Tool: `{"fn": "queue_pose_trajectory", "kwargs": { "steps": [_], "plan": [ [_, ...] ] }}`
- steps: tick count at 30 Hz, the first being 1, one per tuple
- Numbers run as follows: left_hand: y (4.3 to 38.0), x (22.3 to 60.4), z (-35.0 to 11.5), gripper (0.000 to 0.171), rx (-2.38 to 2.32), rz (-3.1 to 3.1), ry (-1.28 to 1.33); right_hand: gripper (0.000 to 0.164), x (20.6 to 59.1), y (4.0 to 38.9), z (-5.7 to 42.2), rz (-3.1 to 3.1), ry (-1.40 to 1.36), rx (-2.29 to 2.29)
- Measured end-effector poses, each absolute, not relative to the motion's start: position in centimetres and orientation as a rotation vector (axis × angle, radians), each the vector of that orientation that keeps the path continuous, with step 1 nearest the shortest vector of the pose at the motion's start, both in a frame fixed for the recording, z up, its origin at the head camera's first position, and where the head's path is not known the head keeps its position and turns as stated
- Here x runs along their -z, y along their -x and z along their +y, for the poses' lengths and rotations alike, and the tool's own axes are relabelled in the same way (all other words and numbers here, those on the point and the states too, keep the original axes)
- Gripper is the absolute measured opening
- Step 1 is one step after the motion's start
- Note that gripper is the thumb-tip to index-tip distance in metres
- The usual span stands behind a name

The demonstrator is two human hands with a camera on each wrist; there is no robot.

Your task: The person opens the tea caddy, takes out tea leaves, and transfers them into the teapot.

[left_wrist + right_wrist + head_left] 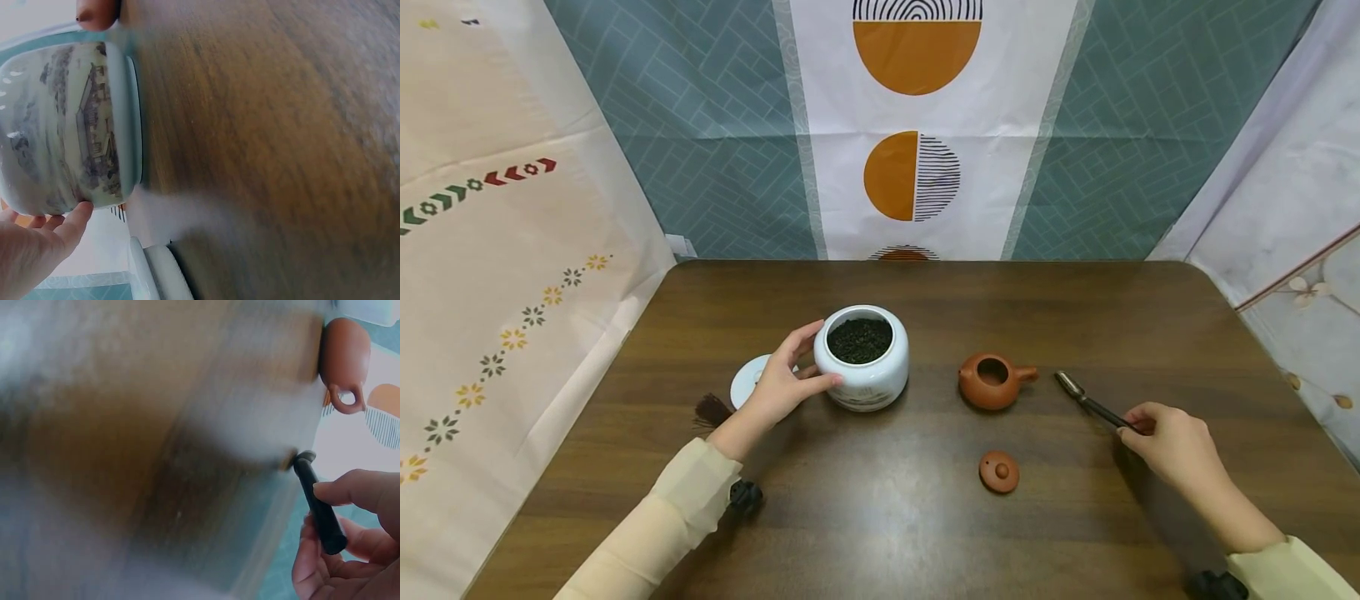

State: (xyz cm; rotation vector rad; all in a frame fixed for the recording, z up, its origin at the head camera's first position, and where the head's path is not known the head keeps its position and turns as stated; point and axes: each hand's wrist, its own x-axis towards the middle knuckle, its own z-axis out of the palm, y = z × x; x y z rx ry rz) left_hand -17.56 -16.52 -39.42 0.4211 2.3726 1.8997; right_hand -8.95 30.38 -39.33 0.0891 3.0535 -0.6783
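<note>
A white porcelain jar point(871, 385) full of dark tea leaves point(860, 340) stands uncovered, left of the table's middle. My left hand point(782, 379) holds it from the left side, thumb in front and fingers toward the back. A painted landscape shows on the jar point(69, 131) in the left wrist view. On the right, my right hand point(1172, 442) pinches the dark handle of a tea scoop point(1097, 407). Its metal end points toward the clay teapot point(981, 389), apart from it. The right wrist view shows thumb and fingers on the scoop's handle point(322, 515).
The brown clay teapot lid point(998, 472) lies in front of the open teapot. A white lid point(745, 381) rests left of the jar, partly behind my left hand. Dark bristles point(712, 412) stick out beside my left wrist. Patterned cloths hang around the wooden table point(880, 533).
</note>
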Motion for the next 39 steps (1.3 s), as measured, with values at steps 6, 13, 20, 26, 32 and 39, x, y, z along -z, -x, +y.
{"fn": "queue_pose_trajectory", "kwargs": {
  "steps": [6,13,20,26,32,39],
  "plan": [
    [17.5,39.4,-16.5,0.079,-1.904,2.374,-0.414,0.013,39.4,8.8,30.8,3.180,-0.074,0.715],
    [17.6,39.3,-16.5,0.079,-1.913,2.369,-0.417,0.015,39.2,8.7,31.0,3.276,-0.073,0.765],
    [17.5,39.2,-16.4,0.079,-1.893,2.378,-0.413,0.017,39.3,8.7,31.1,3.333,-0.145,0.864],
    [17.5,39.1,-16.4,0.078,-1.893,2.377,-0.412,0.017,38.8,8.9,31.1,3.375,-0.176,0.970],
    [17.6,39.2,-16.4,0.078,-1.889,2.378,-0.416,0.019,38.0,8.9,31.0,3.319,-0.262,1.163],
    [17.6,39.2,-16.4,0.079,-1.890,2.379,-0.405,0.009,37.3,9.0,30.8,3.142,-0.437,1.578]
  ]
}}
